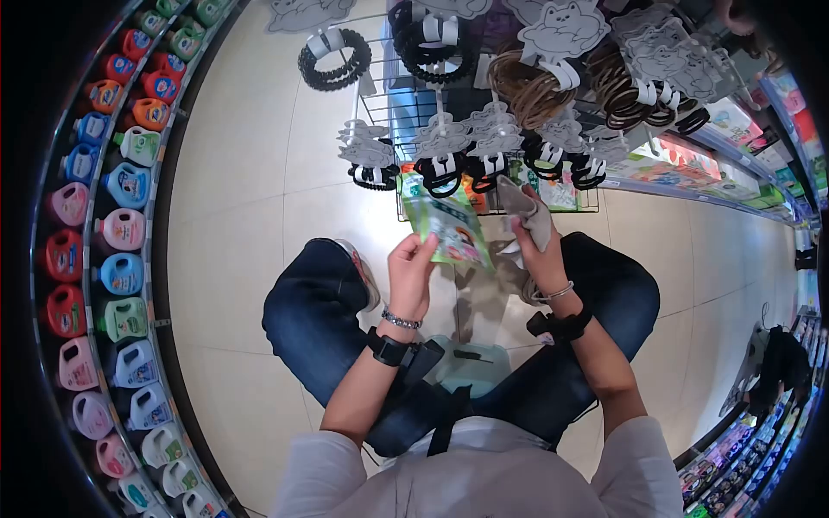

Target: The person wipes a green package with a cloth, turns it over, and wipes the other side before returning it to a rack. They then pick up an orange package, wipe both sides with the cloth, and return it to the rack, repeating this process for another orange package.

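My left hand point(409, 276) pinches the lower edge of a green plastic packet point(451, 231) with a printed front, held tilted below the hanging hair ties. Part of the packet is blurred. My right hand point(541, 255) is closed on a crumpled grey cloth point(528, 211), just right of the packet. Behind both hands, more colourful packets point(553, 192) stand in the bottom of a wire rack point(406, 211). Black hair ties point(442, 173) on grey cat-shaped cards hang just above the packet.
Laundry detergent bottles point(129, 190) fill the shelves on the left. Shelves with boxed goods point(682, 160) run along the right. A pale green stool point(471, 367) is between my bent legs. Another person in dark clothes point(781, 367) is at the far right.
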{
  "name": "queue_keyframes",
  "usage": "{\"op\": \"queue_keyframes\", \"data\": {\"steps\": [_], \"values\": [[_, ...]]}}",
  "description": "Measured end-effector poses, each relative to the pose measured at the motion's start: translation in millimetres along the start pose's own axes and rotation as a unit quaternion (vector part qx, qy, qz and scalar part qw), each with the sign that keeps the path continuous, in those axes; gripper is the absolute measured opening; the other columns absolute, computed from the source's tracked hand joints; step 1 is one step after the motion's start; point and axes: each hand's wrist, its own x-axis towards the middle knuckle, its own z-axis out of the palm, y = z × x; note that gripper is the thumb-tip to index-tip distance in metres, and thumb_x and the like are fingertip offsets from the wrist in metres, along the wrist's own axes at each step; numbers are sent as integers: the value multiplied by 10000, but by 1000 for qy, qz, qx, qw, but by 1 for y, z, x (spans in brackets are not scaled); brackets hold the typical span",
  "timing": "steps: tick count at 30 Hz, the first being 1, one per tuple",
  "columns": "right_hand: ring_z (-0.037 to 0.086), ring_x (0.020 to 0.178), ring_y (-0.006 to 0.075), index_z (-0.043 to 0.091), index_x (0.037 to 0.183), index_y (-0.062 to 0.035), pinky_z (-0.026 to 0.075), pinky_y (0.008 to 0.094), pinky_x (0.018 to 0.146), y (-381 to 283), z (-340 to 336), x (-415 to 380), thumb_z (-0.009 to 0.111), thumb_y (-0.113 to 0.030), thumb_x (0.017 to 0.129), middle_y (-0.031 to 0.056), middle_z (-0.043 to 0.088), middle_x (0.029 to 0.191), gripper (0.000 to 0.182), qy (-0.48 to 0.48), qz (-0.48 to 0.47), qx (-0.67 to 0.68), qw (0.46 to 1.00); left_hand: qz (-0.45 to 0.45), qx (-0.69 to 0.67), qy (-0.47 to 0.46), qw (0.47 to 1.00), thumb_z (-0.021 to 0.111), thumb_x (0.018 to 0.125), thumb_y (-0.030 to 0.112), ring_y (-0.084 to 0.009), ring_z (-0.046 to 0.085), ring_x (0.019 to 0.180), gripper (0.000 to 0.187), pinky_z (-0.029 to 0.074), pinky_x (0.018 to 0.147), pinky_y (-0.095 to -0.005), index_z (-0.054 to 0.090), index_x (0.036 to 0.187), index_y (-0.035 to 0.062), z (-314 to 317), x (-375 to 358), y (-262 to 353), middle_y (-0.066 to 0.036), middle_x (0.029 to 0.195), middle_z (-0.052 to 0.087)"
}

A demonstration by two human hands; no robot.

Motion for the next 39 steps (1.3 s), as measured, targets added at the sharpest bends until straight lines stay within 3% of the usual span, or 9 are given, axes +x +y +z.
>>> {"op": "queue_keyframes", "data": {"steps": [7,9,10,13,14,19,22,27,39], "values": [[252,1285,217,145,1366,30,204,316,1039,13,27,-15,530,-185,865,148,212,1415,668,-13,-40,86,995,60,-10,-278,959,575,826,45,-157,457,1105,67,357,935,-301,551,780,3,11,-17,-19,-89,1280,418],[147,1331,257,79,1381,23,147,345,1057,8,32,-20,561,-216,838,171,131,1444,765,-56,-180,-4,982,57,-29,-337,939,611,800,55,-185,429,1158,107,348,949,-307,538,739,5,15,-20,-19,-107,1320,387],[79,1347,320,84,1389,7,116,398,1064,3,35,-22,552,-338,828,198,92,1449,808,-55,-182,-19,982,67,-5,-371,926,601,837,246,-213,398,1200,251,353,962,-326,552,890,5,12,-19,-20,-130,1342,362],[89,1334,367,175,1385,-35,107,473,1053,-16,38,-22,485,-486,814,199,117,1441,790,-48,-228,-153,960,-45,-225,-354,907,505,851,468,-242,393,1209,553,361,975,-365,459,1164,14,14,-14,-13,-142,1351,347],[98,1326,392,230,1382,-67,105,515,1044,-21,36,-23,450,-566,800,192,135,1438,798,-41,-255,-248,934,-21,-129,-332,934,363,824,630,-275,396,1207,772,355,987,-402,256,1348,74,15,-15,-12,-137,1351,345],[154,1323,355,280,1374,-141,158,518,1026,-39,43,-24,515,-551,740,128,167,1447,790,-122,-273,-432,851,-169,-120,-221,953,312,864,597,-251,381,1224,683,345,992,-396,222,1381,161,23,-29,-15,-88,1363,336],[146,1321,372,311,1351,-86,151,540,1019,-36,52,-30,412,-594,788,161,185,1433,765,-157,-285,-412,852,-127,-283,-392,866,275,889,568,-236,394,1217,651,343,996,-393,236,1376,138,34,-25,-14,-95,1351,358],[147,1333,323,306,1349,-58,135,535,1030,-43,60,-42,578,-442,727,148,181,1437,780,-204,-248,-349,880,-114,-226,-326,911,266,883,578,-242,385,1225,670,324,1009,-393,232,1377,127,26,-21,-21,-101,1361,343],[165,1324,348,267,1359,-51,151,537,1024,-32,57,-24,564,-257,772,165,213,1424,689,-63,-255,-411,873,-32,-154,-225,962,265,878,576,-231,376,1233,701,287,1035,-374,235,1372,80,31,-20,-11,-114,1375,323]]}}
